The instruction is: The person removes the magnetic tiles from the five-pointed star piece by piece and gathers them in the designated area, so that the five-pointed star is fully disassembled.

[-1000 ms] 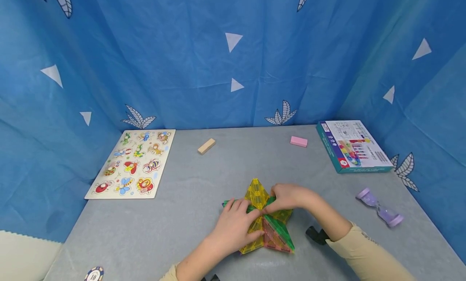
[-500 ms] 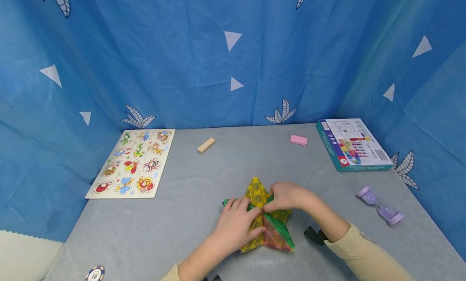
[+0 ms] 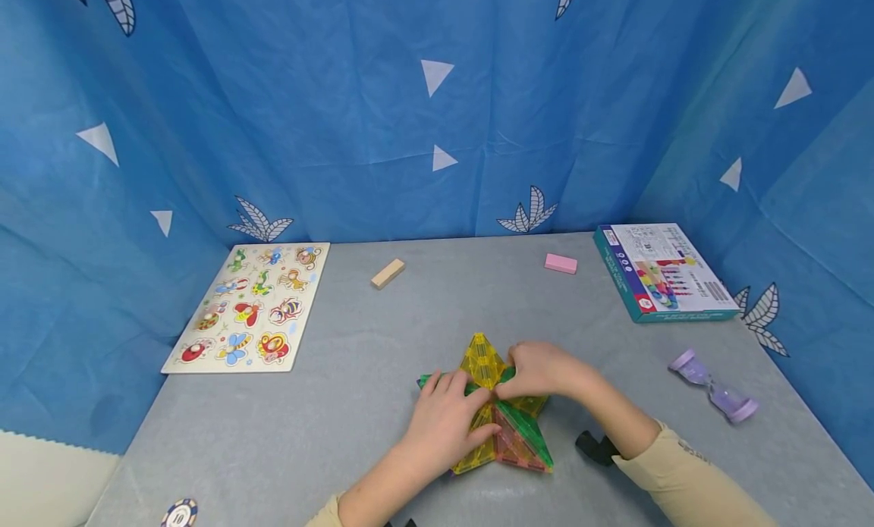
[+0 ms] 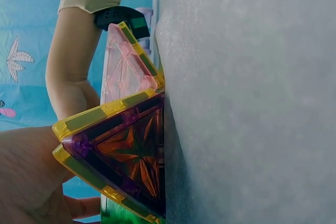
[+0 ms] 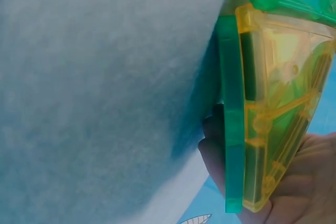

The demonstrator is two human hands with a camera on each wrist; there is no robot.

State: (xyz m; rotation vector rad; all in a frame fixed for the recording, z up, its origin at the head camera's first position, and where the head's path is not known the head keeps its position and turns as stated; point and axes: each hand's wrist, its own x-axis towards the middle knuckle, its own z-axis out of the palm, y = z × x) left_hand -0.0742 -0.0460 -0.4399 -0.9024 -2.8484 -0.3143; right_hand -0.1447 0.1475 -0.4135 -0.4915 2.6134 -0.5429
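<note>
A star-shaped build of translucent magnetic tiles [image 3: 482, 362], in yellow, green and red, sits on the grey table between both hands. My left hand [image 3: 442, 430] grips its left side, fingers over a green point and thumb towards the red tile [image 3: 519, 445]. From the right, my right hand [image 3: 542, 369] holds another green point, thumb near the star's middle. The left wrist view shows a purple triangular tile [image 4: 131, 153] framed by yellow edges beside the palm. In the right wrist view, fingers [image 5: 212, 153] curl behind a green tile [image 5: 232, 114] and an orange-yellow tile [image 5: 278, 103]. The hands partly hide the star's centre.
An insect peg puzzle board [image 3: 310, 284] lies at the back left. A wooden block [image 3: 388, 274] and a pink block [image 3: 561, 264] lie towards the back, a flat box [image 3: 672, 284] at the back right. On the right is a purple hourglass [image 3: 712, 387]; a poker chip [image 3: 180, 514] is at the front left.
</note>
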